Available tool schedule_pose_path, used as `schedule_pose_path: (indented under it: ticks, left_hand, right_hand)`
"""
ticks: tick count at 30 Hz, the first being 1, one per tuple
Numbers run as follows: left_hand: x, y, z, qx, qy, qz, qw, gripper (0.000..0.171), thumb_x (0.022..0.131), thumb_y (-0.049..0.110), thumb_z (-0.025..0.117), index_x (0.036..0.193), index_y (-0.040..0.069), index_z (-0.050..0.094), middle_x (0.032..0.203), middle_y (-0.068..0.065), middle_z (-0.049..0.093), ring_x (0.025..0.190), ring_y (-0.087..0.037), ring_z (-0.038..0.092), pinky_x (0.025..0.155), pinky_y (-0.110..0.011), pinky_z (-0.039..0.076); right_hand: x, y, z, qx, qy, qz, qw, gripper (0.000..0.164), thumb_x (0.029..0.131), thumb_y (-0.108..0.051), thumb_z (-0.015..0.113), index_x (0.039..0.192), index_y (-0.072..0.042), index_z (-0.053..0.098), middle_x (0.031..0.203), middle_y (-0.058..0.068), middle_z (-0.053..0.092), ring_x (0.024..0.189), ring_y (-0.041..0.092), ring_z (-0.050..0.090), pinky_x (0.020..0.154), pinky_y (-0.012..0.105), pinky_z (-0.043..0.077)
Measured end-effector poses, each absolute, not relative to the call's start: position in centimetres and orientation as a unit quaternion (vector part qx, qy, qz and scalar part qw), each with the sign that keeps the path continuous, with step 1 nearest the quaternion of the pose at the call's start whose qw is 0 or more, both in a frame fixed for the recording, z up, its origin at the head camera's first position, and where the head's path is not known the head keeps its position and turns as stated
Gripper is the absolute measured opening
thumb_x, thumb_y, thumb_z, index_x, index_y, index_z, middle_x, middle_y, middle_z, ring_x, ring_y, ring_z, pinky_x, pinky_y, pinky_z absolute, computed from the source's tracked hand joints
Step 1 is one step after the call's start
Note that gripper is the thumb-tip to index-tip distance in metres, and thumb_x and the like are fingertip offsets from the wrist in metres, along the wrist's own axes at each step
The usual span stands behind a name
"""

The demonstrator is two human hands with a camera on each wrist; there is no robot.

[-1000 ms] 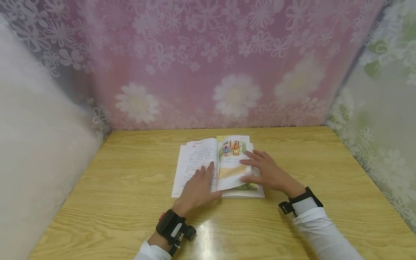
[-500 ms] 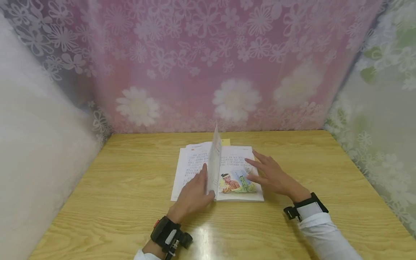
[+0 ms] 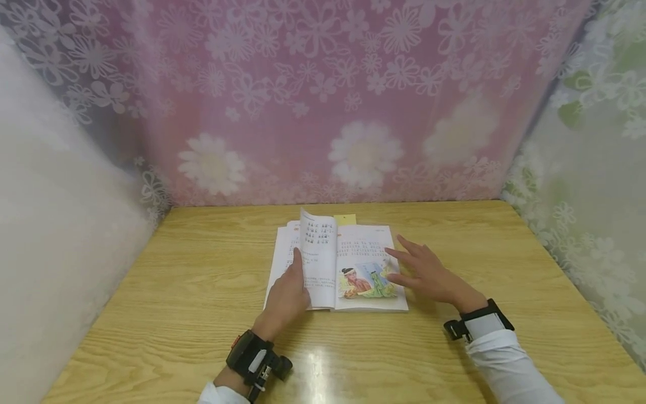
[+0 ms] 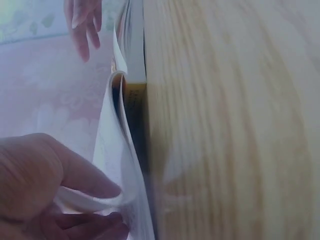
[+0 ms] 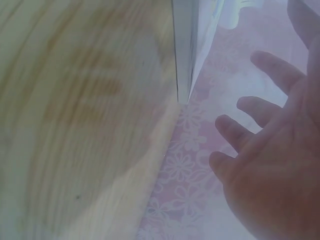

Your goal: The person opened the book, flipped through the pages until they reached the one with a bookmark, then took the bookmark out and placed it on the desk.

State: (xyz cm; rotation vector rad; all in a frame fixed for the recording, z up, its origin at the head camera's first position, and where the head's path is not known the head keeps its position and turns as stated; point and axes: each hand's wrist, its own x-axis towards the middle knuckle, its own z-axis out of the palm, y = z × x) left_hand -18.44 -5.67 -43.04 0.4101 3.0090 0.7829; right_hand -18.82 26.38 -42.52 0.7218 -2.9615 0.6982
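An open book [image 3: 370, 238] lies on the table, its right page showing a colour picture of a figure below lines of text. A leaf [image 3: 320, 266] printed with text curves over the left half. My left hand [image 3: 284, 294] is at that leaf's outer edge; in the left wrist view the thumb [image 4: 92, 180] lies on one side of the curling paper with the fingers behind it, pinching it. My right hand [image 3: 431, 275] hovers at the book's right edge with fingers spread and holds nothing. From the right wrist, the palm [image 5: 280, 185] appears beside the book's page block [image 5: 185, 55].
The wooden table [image 3: 202, 247] extends around the book on all sides. A yellow tab [image 3: 345, 219] pokes out beyond the book's top edge. A pink floral curtain [image 3: 282, 140] hangs behind the table, with pale cloth panels at left and right.
The leaf has gone from the right side, through upright, over to the left with my left hand. A different picture page now shows at right. My right hand has shifted slightly right.
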Motion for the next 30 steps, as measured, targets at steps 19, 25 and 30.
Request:
schedule_pose_path:
  ticks: [19,25,30]
  left_hand:
    - [-18.9,-5.7,-43.4,0.157,0.971,0.175,-0.045,0.09,0.063,-0.007,0.058,0.144,0.007,0.019,0.146,-0.028,0.02,0.135,-0.039,0.011,0.108,-0.053,0.015]
    - [-18.9,-5.7,-43.5,0.196,0.955,0.222,-0.005,0.092,0.066,-0.015,0.053,0.145,0.011,0.015,0.15,-0.018,0.018,0.136,-0.027,0.017,0.108,-0.039,0.02]
    - [-19.0,-5.7,-43.7,0.211,0.952,0.222,0.018,0.09,0.069,-0.016,0.049,0.145,0.01,0.011,0.15,-0.012,0.022,0.135,-0.023,0.021,0.109,-0.038,0.02]
  right_hand:
    - [-18.5,27.0,-43.6,0.247,-0.945,0.214,-0.03,0.092,0.066,-0.068,0.06,0.139,-0.018,0.036,0.148,0.023,0.021,0.131,0.041,0.02,0.1,0.062,0.021]
    - [-18.6,27.1,-43.7,0.248,-0.944,0.214,-0.049,0.096,0.064,-0.069,0.061,0.141,-0.02,0.032,0.15,0.019,0.019,0.133,0.039,0.018,0.101,0.061,0.021]
    - [-18.7,26.8,-43.5,0.253,-0.943,0.205,-0.065,0.1,0.063,-0.07,0.061,0.142,-0.019,0.029,0.15,0.018,0.018,0.133,0.04,0.015,0.101,0.062,0.019]
